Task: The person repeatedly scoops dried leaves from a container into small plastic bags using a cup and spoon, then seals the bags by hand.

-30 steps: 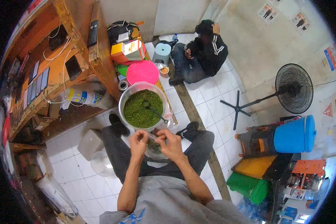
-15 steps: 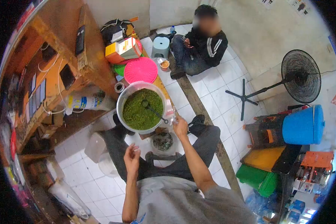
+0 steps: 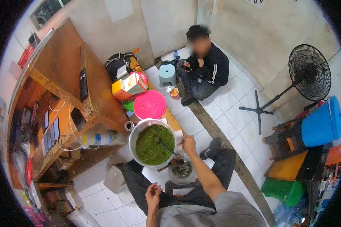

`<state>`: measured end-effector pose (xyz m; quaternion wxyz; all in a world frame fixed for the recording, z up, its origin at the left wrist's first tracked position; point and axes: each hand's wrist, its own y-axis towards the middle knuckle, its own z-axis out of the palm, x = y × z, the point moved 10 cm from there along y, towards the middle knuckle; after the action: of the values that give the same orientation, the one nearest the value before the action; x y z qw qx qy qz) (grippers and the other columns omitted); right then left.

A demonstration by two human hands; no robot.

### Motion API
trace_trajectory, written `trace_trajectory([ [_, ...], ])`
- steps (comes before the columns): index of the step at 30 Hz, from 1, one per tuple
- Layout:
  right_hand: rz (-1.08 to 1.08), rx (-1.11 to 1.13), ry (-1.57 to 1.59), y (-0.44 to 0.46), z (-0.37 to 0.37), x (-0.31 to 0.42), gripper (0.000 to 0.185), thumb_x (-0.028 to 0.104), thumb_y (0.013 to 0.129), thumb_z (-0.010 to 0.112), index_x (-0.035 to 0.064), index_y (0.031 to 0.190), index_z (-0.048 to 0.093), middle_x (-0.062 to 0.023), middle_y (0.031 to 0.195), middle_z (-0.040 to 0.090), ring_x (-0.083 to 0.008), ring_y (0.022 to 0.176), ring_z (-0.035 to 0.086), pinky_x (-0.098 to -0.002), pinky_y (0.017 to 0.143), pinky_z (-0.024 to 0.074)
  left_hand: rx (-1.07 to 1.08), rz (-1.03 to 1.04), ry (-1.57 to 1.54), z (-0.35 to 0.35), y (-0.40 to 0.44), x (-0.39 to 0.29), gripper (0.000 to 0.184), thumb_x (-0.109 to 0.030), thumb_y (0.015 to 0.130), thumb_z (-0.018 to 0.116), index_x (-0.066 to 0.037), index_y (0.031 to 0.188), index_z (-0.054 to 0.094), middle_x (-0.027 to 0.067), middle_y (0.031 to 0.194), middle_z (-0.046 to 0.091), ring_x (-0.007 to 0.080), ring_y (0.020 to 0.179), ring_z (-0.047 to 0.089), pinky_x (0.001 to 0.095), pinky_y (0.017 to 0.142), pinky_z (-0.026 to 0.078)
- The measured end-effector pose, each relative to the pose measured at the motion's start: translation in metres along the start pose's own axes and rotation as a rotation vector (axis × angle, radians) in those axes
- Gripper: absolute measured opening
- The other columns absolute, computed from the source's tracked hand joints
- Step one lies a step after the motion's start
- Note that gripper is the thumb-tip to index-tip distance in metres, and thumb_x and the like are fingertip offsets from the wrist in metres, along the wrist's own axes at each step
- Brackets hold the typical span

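Observation:
A large metal pot (image 3: 132, 149) of chopped green leafy stuff (image 3: 149, 149) stands in front of me, with a dark ladle (image 3: 163, 145) resting in it. My right hand (image 3: 188, 144) is at the pot's right side, fingers closed by a whitish stack (image 3: 175, 137) and some clear plastic; what they pinch is too small to make out. My left hand (image 3: 153, 195) hovers over my lap, fingers loosely bent and apart, with nothing in it. Below the pot, between my legs, sits a clear tub (image 3: 182, 170) with dark contents.
A pink lid (image 3: 150, 104) lies behind the pot by an orange-white box (image 3: 130, 86). A person (image 3: 206, 62) sits on the floor near a blue stool (image 3: 167, 75). A fan (image 3: 308, 72) and a blue bucket (image 3: 320, 123) stand right; a wooden cabinet (image 3: 60, 64) stands left.
My view has tilted up and shifted, so the scene sits lower and further right. My right hand stays beside the pot. The seated person has raised a hand to the face.

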<state>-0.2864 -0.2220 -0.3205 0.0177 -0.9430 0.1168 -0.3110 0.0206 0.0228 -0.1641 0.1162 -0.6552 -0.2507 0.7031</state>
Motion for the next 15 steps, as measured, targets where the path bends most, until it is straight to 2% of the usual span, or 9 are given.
trace_trajectory([
  [1, -0.005, -0.004, 0.004, 0.001, -0.001, -0.002, 0.018, 0.012, 0.068, 0.082, 0.0087, 0.085, 0.077, -0.0098, 0.112, 0.066, -0.0323, 0.102, 0.057, -0.0437, 0.086, 0.0513, -0.002, 0.007, 0.001, 0.001, -0.001, -0.002, 0.035, -0.004, 0.094, 0.068, 0.001, 0.128, 0.061, 0.0095, 0.108, 0.070, 0.0149, 0.092, 0.066, 0.0287, 0.084, 0.054],
  [4, -0.249, -0.047, -0.153, 0.001, -0.019, 0.023, 0.007, 0.010, 0.068, 0.079, 0.0092, 0.075, 0.077, -0.0088, 0.102, 0.068, -0.0323, 0.098, 0.057, -0.0419, 0.085, 0.0498, -0.022, -0.054, -0.008, 0.003, 0.004, 0.001, 0.034, -0.004, 0.094, 0.067, 0.002, 0.128, 0.061, 0.0100, 0.108, 0.070, 0.0151, 0.092, 0.066, 0.0286, 0.085, 0.054],
  [6, -0.185, -0.138, -0.045, -0.008, -0.041, 0.024, 0.006, 0.010, 0.068, 0.078, 0.0104, 0.074, 0.077, -0.0082, 0.093, 0.067, -0.0305, 0.098, 0.057, -0.0393, 0.085, 0.0481, 0.020, -0.009, -0.045, 0.007, 0.004, -0.002, 0.034, -0.005, 0.095, 0.068, 0.002, 0.128, 0.061, 0.0099, 0.108, 0.071, 0.0155, 0.092, 0.067, 0.0287, 0.085, 0.053],
  [10, -0.140, -0.205, 0.107, -0.017, -0.073, 0.025, 0.004, 0.012, 0.071, 0.079, 0.0111, 0.075, 0.077, -0.0093, 0.090, 0.065, -0.0306, 0.094, 0.059, -0.0415, 0.084, 0.0486, 0.061, 0.008, -0.036, 0.020, 0.005, -0.011, 0.034, -0.007, 0.095, 0.068, 0.002, 0.127, 0.062, 0.0090, 0.108, 0.071, 0.0155, 0.093, 0.067, 0.0287, 0.086, 0.053],
  [12, -0.150, -0.286, 0.286, -0.027, -0.090, 0.025, 0.011, 0.014, 0.075, 0.079, 0.0075, 0.083, 0.076, -0.0106, 0.086, 0.068, -0.0294, 0.083, 0.064, -0.0421, 0.077, 0.0520, 0.048, -0.017, 0.082, 0.031, 0.002, -0.020, 0.028, -0.009, 0.096, 0.068, 0.002, 0.122, 0.066, 0.0085, 0.105, 0.073, 0.0139, 0.091, 0.067, 0.0283, 0.086, 0.053],
  [13, -0.157, -0.291, 0.281, -0.032, -0.103, 0.032, 0.011, 0.014, 0.075, 0.079, 0.0075, 0.083, 0.076, -0.0106, 0.086, 0.068, -0.0294, 0.083, 0.064, -0.0421, 0.077, 0.0520, 0.052, -0.011, 0.075, 0.036, 0.001, -0.024, 0.028, -0.009, 0.096, 0.068, 0.002, 0.122, 0.066, 0.0085, 0.105, 0.073, 0.0139, 0.091, 0.067, 0.0283, 0.086, 0.053],
  [15, 0.061, -0.342, 0.464, -0.051, -0.137, 0.024, 0.015, 0.014, 0.083, 0.077, 0.0027, 0.091, 0.071, -0.0112, 0.077, 0.070, -0.0243, 0.067, 0.068, -0.0376, 0.063, 0.0534, 0.192, 0.069, 0.106, 0.060, -0.003, -0.038, 0.028, -0.018, 0.096, 0.071, 0.002, 0.116, 0.071, 0.0091, 0.102, 0.074, 0.0159, 0.093, 0.069, 0.0290, 0.084, 0.053],
])
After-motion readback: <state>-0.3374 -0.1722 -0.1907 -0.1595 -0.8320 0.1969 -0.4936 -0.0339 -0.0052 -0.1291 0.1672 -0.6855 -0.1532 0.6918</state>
